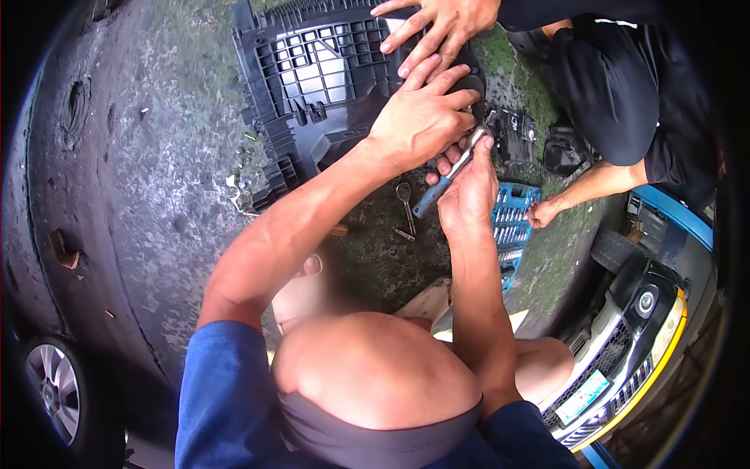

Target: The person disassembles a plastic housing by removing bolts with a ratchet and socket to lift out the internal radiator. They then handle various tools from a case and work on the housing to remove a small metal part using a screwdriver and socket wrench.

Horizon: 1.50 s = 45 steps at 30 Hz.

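Observation:
A ratchet wrench (457, 168) with a blue handle is in my right hand (471, 187), its fingers wrapped round the shaft and its head up against the black part. My left hand (426, 125) lies with fingers spread on the right side of a large black plastic housing (312, 70), close to the ratchet's head. Another person's hand (445, 23) presses on the same housing just above mine. What sits under the ratchet's head is hidden.
A blue socket case (512, 227) lies to the right, with the co-worker's other hand (541, 213) at its edge. A second ratchet (405, 199) rests on the ground (375, 258). Black parts (562, 148) lie at the right. A car front (617, 367) and a wheel (55, 387) flank me.

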Each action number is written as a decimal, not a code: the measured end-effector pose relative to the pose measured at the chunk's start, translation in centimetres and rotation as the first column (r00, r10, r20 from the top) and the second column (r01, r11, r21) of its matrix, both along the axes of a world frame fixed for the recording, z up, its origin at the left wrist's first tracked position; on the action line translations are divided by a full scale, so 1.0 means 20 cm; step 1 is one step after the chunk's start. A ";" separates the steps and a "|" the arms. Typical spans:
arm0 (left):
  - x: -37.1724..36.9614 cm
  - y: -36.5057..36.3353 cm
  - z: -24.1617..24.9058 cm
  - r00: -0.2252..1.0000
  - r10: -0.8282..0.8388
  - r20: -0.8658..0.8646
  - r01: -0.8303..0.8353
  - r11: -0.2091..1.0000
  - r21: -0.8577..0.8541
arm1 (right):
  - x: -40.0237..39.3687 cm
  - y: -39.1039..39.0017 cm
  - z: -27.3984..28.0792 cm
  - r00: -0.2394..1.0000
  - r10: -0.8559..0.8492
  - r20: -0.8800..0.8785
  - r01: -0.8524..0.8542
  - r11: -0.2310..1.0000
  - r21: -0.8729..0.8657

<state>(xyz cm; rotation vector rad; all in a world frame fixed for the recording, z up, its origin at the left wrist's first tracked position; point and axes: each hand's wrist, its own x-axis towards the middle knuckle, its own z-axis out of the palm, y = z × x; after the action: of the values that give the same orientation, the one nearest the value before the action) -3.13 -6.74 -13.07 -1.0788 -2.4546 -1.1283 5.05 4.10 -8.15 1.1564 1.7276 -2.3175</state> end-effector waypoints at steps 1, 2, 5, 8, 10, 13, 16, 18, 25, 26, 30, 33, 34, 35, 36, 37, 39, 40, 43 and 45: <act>0.00 0.00 0.00 1.000 -0.003 -0.004 0.003 1.000 0.012 | 0.01 0.02 -0.01 1.000 0.017 0.012 -0.017 1.000 0.017; 0.00 -0.01 -0.01 1.000 -0.006 -0.011 0.006 1.000 0.024 | 0.02 0.05 -0.02 0.999 0.032 0.022 -0.033 0.999 0.036; 0.04 -0.03 0.01 0.998 0.025 0.056 -0.036 0.979 0.201 | 0.02 0.11 0.01 0.994 0.109 0.015 -0.110 0.992 0.057; 0.25 -0.10 0.06 0.935 -0.014 0.354 -0.142 0.900 0.412 | -0.02 0.16 0.04 0.983 0.178 -0.039 -0.177 0.984 0.036; 0.44 -0.11 0.04 0.808 -0.090 0.582 -0.216 0.874 0.435 | -0.07 0.16 0.09 0.994 0.105 0.040 -0.101 0.991 -0.086; 0.56 -0.11 0.07 0.210 -0.347 0.914 -0.300 0.867 0.398 | -0.10 0.15 0.14 0.988 0.112 0.109 -0.084 0.967 -0.240; 0.50 -0.06 0.05 0.023 -0.478 0.878 -0.431 0.788 0.440 | -0.10 0.17 0.15 0.988 0.095 0.124 -0.038 0.915 -0.402; 0.43 -0.07 0.07 -0.012 -0.489 0.872 -0.404 0.800 0.443 | -0.11 0.17 0.16 0.992 0.041 0.123 0.032 0.839 -0.543; 0.12 -0.32 0.23 0.397 -0.190 0.898 -0.063 0.970 0.233 | -0.19 -0.03 0.20 0.919 -0.325 0.222 0.389 0.835 -0.389; 0.11 -0.30 0.22 0.423 -0.160 0.892 -0.037 0.980 0.194 | -0.20 -0.04 0.22 0.917 -0.318 0.239 0.388 0.847 -0.363; 0.15 -0.22 0.15 0.292 -0.085 0.953 0.055 0.996 0.073 | -0.21 0.01 0.19 0.951 -0.151 0.271 0.240 0.912 -0.334; 0.30 -0.11 0.09 0.180 -0.116 0.977 -0.034 0.992 0.124 | -0.23 0.00 0.14 0.945 -0.098 0.313 0.160 0.971 -0.177; 0.35 -0.07 0.09 0.199 -0.145 0.969 -0.138 0.975 0.174 | -0.22 0.03 0.13 0.945 -0.076 0.318 0.128 0.981 -0.144; 0.39 -0.04 0.09 0.189 -0.173 0.966 -0.220 0.952 0.214 | -0.21 0.04 0.12 0.943 -0.056 0.327 0.097 0.989 -0.111; 0.41 -0.03 0.09 0.160 -0.197 0.967 -0.247 0.941 0.232 | -0.23 0.00 0.12 0.933 -0.097 0.346 0.120 0.992 -0.044; 0.42 -0.02 0.08 0.137 -0.223 0.965 -0.271 0.929 0.253 | -0.23 0.00 0.12 0.930 -0.096 0.354 0.113 0.993 -0.028; 0.42 -0.01 0.07 0.115 -0.288 0.951 -0.287 0.907 0.309 | -0.24 0.00 0.12 0.926 -0.090 0.366 0.095 0.995 0.003; 0.42 -0.01 0.07 0.107 -0.316 0.943 -0.297 0.895 0.334 | -0.24 0.00 0.12 0.927 -0.088 0.365 0.082 0.996 0.032; 0.46 0.04 0.05 0.077 -0.355 0.932 -0.371 0.857 0.357 | -0.24 -0.01 0.11 0.930 -0.069 0.360 0.036 0.995 0.097; 0.48 0.07 0.04 0.092 -0.360 0.929 -0.410 0.836 0.364 | -0.24 -0.01 0.12 0.932 -0.043 0.360 -0.003 0.992 0.125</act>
<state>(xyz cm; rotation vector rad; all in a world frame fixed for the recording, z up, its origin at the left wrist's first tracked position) 6.51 -5.25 -12.21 0.2404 -2.2992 -3.1489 0.22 3.99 -5.70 1.5138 1.7414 -1.8712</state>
